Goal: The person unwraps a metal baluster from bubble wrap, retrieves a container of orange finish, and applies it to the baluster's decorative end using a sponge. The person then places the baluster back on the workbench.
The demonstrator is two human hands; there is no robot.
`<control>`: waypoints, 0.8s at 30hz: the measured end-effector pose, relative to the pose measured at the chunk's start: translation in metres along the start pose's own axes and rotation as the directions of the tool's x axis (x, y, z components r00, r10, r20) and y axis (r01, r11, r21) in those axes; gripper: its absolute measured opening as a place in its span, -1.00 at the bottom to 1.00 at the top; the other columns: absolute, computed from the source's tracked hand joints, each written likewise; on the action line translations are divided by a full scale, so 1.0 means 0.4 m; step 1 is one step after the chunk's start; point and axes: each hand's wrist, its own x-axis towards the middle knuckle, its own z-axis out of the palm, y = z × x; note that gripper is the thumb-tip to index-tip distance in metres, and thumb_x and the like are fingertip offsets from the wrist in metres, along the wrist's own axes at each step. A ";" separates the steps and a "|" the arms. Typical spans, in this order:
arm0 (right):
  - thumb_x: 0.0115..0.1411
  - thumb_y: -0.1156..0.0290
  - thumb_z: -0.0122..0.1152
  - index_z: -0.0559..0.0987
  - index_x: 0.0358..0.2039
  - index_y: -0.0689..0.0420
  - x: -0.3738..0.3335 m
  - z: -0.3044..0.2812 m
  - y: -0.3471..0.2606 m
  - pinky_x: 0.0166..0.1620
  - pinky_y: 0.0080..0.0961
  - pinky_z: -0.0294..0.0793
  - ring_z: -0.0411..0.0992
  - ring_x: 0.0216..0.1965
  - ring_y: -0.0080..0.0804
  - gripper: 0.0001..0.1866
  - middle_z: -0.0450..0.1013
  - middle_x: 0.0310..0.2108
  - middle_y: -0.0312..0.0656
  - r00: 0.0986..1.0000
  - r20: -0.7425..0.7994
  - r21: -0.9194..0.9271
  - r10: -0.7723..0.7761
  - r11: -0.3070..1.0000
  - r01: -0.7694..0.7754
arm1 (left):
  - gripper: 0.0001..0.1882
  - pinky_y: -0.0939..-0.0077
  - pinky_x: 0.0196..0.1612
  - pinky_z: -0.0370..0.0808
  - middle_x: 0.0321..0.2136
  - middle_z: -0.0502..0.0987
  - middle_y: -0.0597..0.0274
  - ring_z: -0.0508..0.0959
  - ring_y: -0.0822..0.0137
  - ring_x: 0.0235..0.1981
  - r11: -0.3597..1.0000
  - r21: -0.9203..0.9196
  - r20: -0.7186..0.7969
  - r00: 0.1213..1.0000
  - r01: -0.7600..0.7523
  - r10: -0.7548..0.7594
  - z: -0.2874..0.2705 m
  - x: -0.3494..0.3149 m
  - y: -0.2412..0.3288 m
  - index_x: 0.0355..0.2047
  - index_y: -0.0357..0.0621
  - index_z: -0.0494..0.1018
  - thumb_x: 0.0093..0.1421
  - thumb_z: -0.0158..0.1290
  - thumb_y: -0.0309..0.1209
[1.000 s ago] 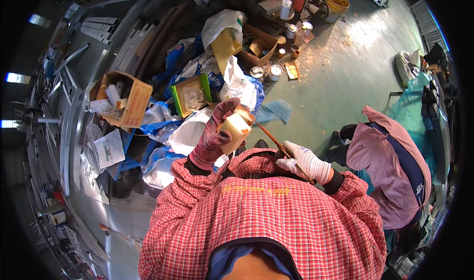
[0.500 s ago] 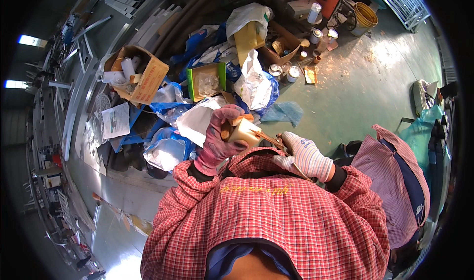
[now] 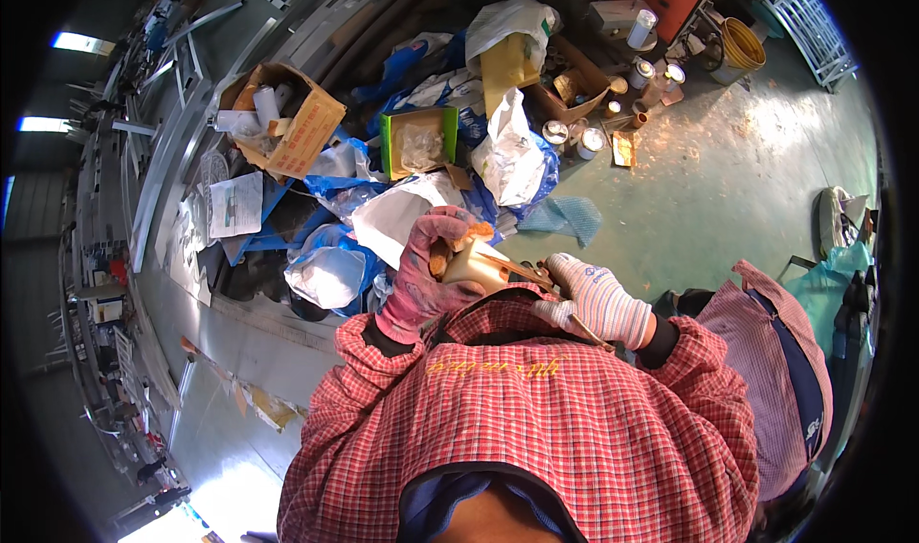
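My left hand, in a stained pinkish-red glove, is closed around a cream-coloured cylinder that looks like a roll of tape. Part of the cylinder is covered by the fingers. From the right, my right hand, in a white striped glove, grips a thin brown tool resembling scissors. Its slender tips lie against the cylinder's side. A curved end of the tool shows below the right hand; the grip itself is mostly hidden. Both hands are close together in front of my chest.
A cardboard box, a green-edged box and crumpled plastic bags cover the floor ahead. Several cans and a yellow bucket stand at the far right. Beside me on the right is another person's checked sleeve.
The surroundings have shifted slightly right in the picture as the view turned. Both hands keep their grips, and the tool's tips remain at the cylinder.
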 end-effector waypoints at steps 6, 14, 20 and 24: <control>0.04 0.02 0.16 0.51 -0.35 0.23 0.012 0.009 0.025 -0.24 -0.24 0.42 0.45 -0.32 0.04 -0.54 0.46 -0.41 0.07 0.999 -0.032 0.047 0.023 0.999 -0.021 | -0.32 0.44 0.03 0.32 -0.14 0.26 0.21 0.38 0.32 -0.04 0.998 0.061 -0.037 0.999 -0.027 0.029 0.007 0.002 0.002 -0.13 -0.03 0.25 -0.21 0.42 -0.38; 0.06 0.01 0.15 0.53 -0.39 0.22 0.021 0.006 0.030 -0.30 -0.26 0.43 0.47 -0.38 0.02 -0.55 0.47 -0.48 0.06 0.995 0.073 0.100 0.068 0.992 -0.076 | -0.30 0.50 -0.02 0.32 -0.15 0.28 0.22 0.34 0.42 -0.13 0.996 0.088 -0.075 0.997 -0.016 0.022 0.008 -0.002 -0.003 -0.14 -0.03 0.28 -0.25 0.45 -0.30; 0.07 -0.02 0.14 0.52 -0.37 0.22 0.035 0.002 0.035 -0.29 -0.25 0.42 0.46 -0.36 0.00 -0.53 0.46 -0.45 0.04 0.985 -0.047 0.002 -0.164 0.986 0.164 | -0.27 0.52 -0.01 0.30 -0.14 0.29 0.22 0.34 0.41 -0.13 0.996 0.084 -0.083 0.996 0.033 -0.026 0.011 -0.013 0.002 -0.11 -0.02 0.27 -0.26 0.45 -0.27; 0.08 -0.05 0.13 0.52 -0.37 0.22 0.045 -0.007 0.028 -0.29 -0.26 0.42 0.46 -0.37 -0.01 -0.50 0.46 -0.46 0.03 0.993 0.121 0.046 0.007 0.999 -0.012 | -0.23 0.52 0.01 0.29 -0.13 0.28 0.22 0.34 0.41 -0.12 0.988 0.152 -0.058 0.998 0.013 -0.004 0.003 -0.021 -0.001 -0.09 -0.03 0.26 -0.27 0.45 -0.21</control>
